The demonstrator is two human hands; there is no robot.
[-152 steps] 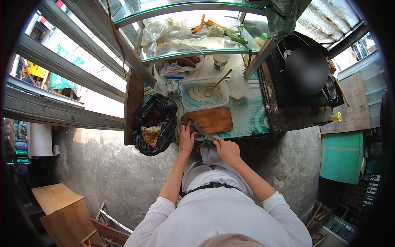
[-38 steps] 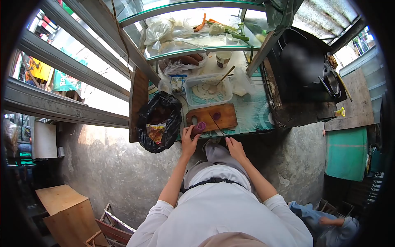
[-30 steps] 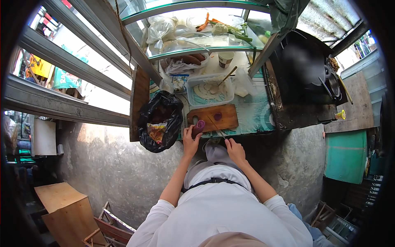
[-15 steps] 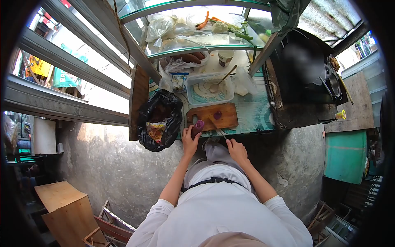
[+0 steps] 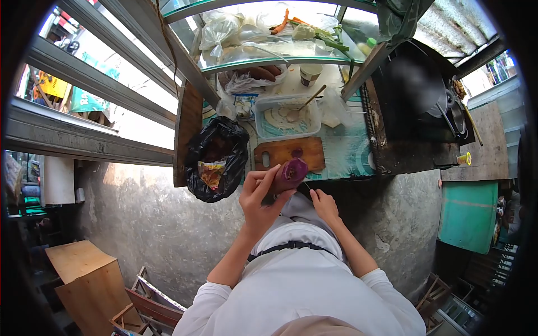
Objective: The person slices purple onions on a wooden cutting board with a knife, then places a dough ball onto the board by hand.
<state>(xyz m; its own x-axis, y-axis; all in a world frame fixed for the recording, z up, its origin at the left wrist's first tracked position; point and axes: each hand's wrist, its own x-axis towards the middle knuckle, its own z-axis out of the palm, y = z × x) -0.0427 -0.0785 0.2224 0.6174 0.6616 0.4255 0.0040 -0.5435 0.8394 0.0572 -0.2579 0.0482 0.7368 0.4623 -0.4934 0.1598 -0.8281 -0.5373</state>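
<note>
My left hand (image 5: 259,204) is closed around a purple sweet potato (image 5: 292,172), lifted up with its cut purple face toward the camera. My right hand (image 5: 326,207) is lower and to the right, fingers closed on a knife (image 5: 306,184); only a sliver of it shows beside the sweet potato. Behind them lies a wooden cutting board (image 5: 311,150), partly covered by the sweet potato. One purple slice (image 5: 296,153) rests on the board. Beyond it, a clear plastic tub (image 5: 287,134) holds pale batter and a spoon (image 5: 311,97).
Left of the board sits a black plastic bag (image 5: 238,148) with a wrapper inside. A paper cup (image 5: 309,75) and a bag of sweet potatoes (image 5: 245,83) stand farther back. Carrots (image 5: 279,21) lie on the glass shelf. A dark cooking area with a pan (image 5: 458,119) is at right.
My left hand has raised the sweet potato from the board's front edge, up and to the right, closer to the camera. The knife is now mostly hidden; my right hand has barely moved.
</note>
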